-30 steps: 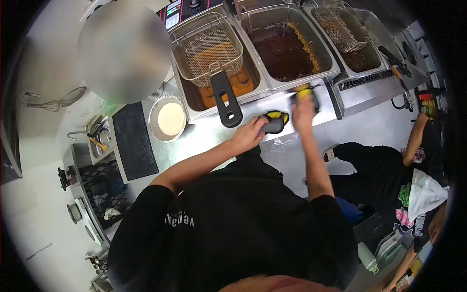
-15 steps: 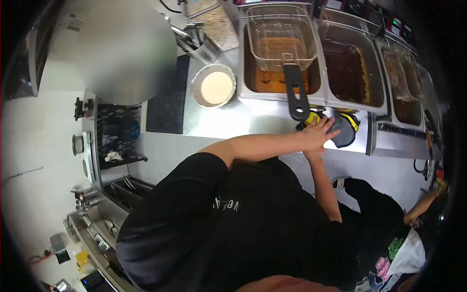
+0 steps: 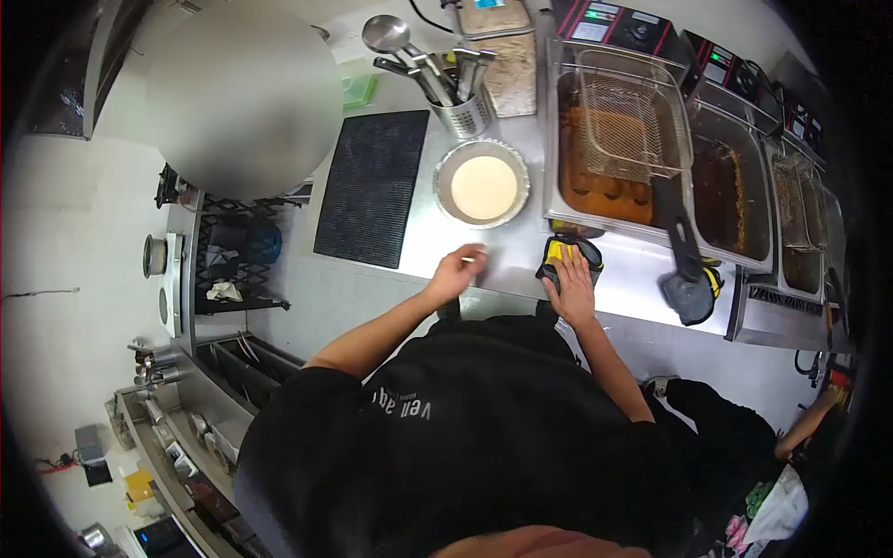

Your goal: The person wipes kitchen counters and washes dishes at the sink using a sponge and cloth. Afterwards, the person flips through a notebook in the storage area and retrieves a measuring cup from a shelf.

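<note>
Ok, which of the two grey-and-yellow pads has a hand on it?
The pad nearer the bowl of pale mixture: the right hand lies on it. The other pad, by the end of the black basket handle, has no hand touching it.

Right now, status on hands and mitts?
Right hand on black-and-yellow mitt. Left hand near counter edge, grip unclear. Basket handle partly covers grey mitt.
</note>
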{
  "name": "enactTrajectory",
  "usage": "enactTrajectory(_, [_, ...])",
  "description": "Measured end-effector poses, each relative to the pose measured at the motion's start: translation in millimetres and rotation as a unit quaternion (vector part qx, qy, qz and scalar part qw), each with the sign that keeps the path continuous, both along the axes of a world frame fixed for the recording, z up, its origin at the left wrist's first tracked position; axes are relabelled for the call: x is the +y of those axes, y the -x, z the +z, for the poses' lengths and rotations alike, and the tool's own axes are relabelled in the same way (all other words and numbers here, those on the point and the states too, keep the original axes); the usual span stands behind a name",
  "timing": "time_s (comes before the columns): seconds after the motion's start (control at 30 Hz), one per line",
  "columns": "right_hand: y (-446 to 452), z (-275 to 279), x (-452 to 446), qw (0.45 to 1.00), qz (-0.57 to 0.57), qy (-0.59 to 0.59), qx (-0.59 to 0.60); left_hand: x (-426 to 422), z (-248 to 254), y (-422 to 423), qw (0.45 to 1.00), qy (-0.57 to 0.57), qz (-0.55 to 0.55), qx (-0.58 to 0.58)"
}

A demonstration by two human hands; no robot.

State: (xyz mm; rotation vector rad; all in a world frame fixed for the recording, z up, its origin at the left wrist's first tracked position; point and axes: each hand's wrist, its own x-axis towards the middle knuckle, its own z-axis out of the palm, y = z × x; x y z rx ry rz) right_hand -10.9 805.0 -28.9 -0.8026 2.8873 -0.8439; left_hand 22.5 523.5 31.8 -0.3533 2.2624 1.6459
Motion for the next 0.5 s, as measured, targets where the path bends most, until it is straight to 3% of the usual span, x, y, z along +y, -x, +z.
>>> enactTrajectory(0.1, [-6.9, 3.7, -47.3, 1.000, -0.020, -0.016, -0.008, -50.8, -3.8, 23.8, 0.976, -0.097, 0.183, -0.075])
enactTrajectory(0.13, [-9.6, 4.6, -66.6, 0.999, -0.036, -0.017, -0.013, -62.0, -3.4, 36.8, 0.967, -0.135, 0.194, -0.092])
enactTrajectory(0.2, [-14.4, -2.0, -108.9, 0.997, -0.079, -0.022, -0.011, -76.0, 4.2, 64.3, 0.954, -0.190, 0.191, -0.132])
enactTrajectory(0.3, [-11.1, -11.2, -166.7, 0.990, -0.138, -0.010, -0.003, -87.8, -21.0, 97.7, 0.938, -0.292, 0.158, -0.103])
enactTrajectory(0.37, [-5.6, -25.3, -192.7, 0.982, -0.186, -0.024, 0.021, -92.4, -47.7, 113.5, 0.937, -0.299, 0.133, -0.120])
enactTrajectory(0.43, [-5.8, -23.9, -209.5, 0.976, -0.216, -0.020, 0.032, -98.2, -42.4, 116.5, 0.938, -0.300, 0.106, -0.137])
enactTrajectory(0.5, [-6.9, -18.9, -215.2, 0.968, -0.246, -0.017, 0.047, -95.3, -30.0, 117.8, 0.950, -0.244, 0.147, -0.125])
